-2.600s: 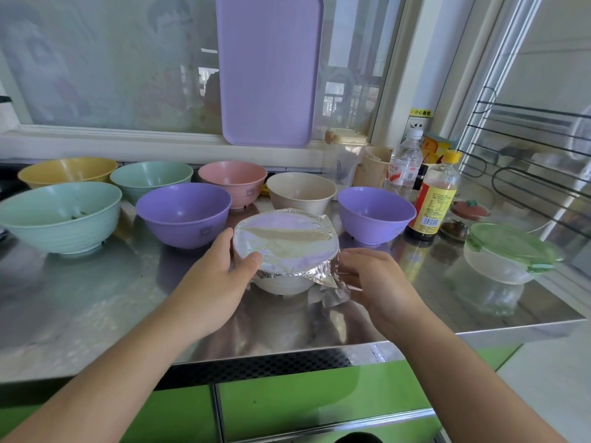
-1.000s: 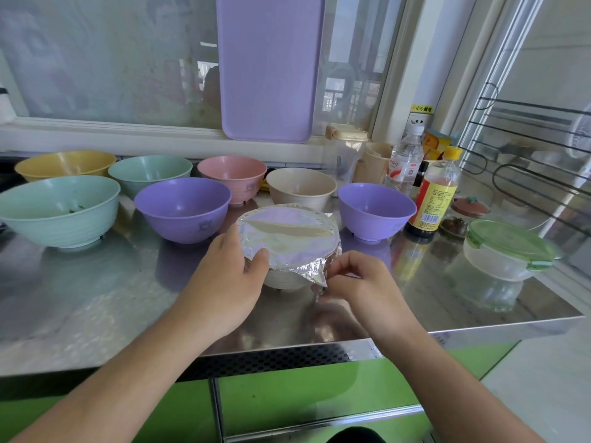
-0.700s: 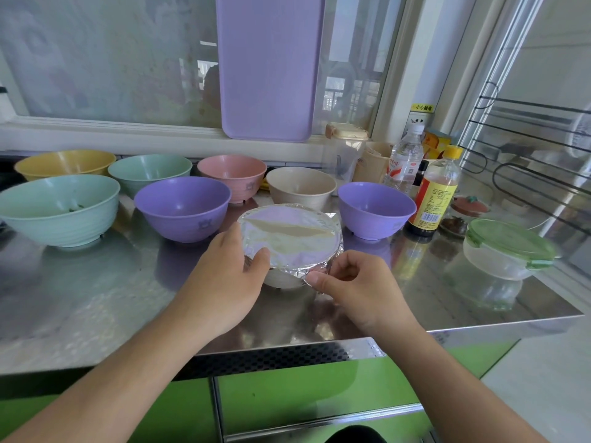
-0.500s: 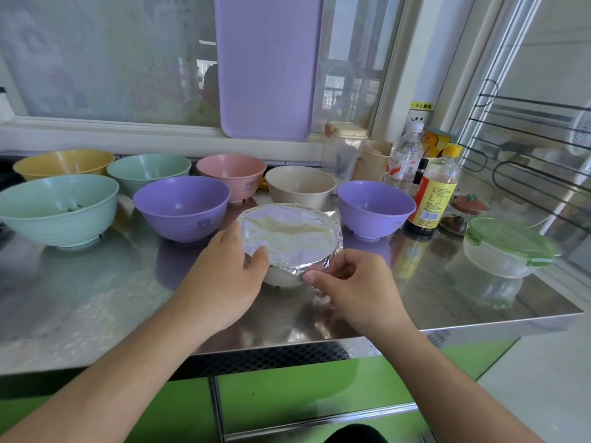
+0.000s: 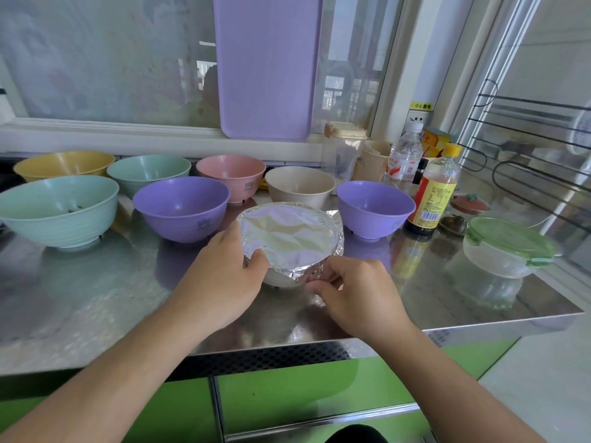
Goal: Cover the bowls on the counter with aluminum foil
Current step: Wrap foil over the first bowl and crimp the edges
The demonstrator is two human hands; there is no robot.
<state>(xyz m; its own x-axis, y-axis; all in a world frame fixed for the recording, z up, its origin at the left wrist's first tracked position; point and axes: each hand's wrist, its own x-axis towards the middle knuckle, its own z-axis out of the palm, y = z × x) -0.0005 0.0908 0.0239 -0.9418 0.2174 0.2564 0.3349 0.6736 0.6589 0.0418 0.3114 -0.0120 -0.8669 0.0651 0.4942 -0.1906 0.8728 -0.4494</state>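
My left hand (image 5: 220, 282) cups the foil-covered bowl (image 5: 281, 278), thumb pressing its foil (image 5: 287, 235); my right hand (image 5: 355, 292) pinches the foil's near edge.

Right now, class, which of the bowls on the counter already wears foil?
The white bowl at the front, between the left hand and the right hand. Aluminum foil spans its rim; the seven coloured bowls behind stand uncovered.
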